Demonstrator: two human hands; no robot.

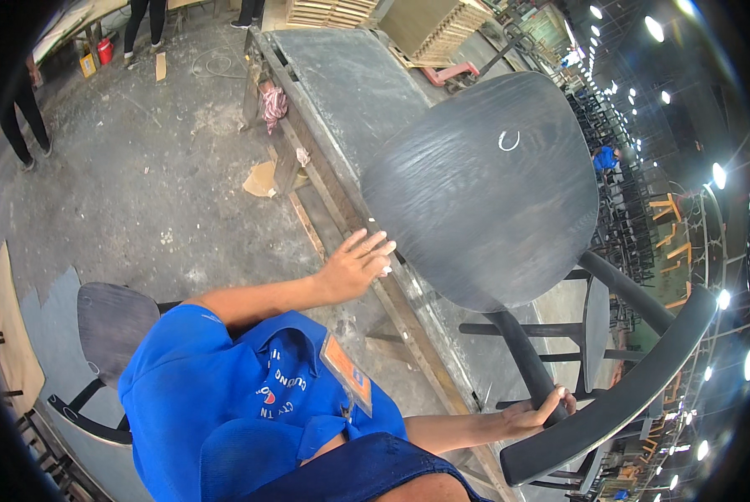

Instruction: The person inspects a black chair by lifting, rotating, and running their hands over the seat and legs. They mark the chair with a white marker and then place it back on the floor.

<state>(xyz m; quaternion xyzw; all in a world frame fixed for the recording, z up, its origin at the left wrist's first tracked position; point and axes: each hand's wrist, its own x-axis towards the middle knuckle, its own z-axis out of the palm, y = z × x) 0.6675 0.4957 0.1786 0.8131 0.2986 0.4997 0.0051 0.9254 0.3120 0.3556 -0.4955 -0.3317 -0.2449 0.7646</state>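
Observation:
A black wooden chair (484,188) rests on the workbench in front of me, its broad rounded seat tilted up toward me. A white curved mark shows on the seat. My right hand (541,412) is wrapped round a back post (521,351) of this chair, close to its curved backrest (613,397). Beside the near edge of the seat, my left hand (360,266) has its fingers stretched apart. Something small and white sits at one of its fingertips; whether it is a wrap or a loose piece, I cannot tell.
The long workbench (341,63) runs away from me. A striped cloth (273,107) hangs at its side. Another dark chair (115,322) stands behind me on the left. Stacked boards (429,29) and a red pallet jack (454,74) lie beyond. Other people's legs (25,125) show at left.

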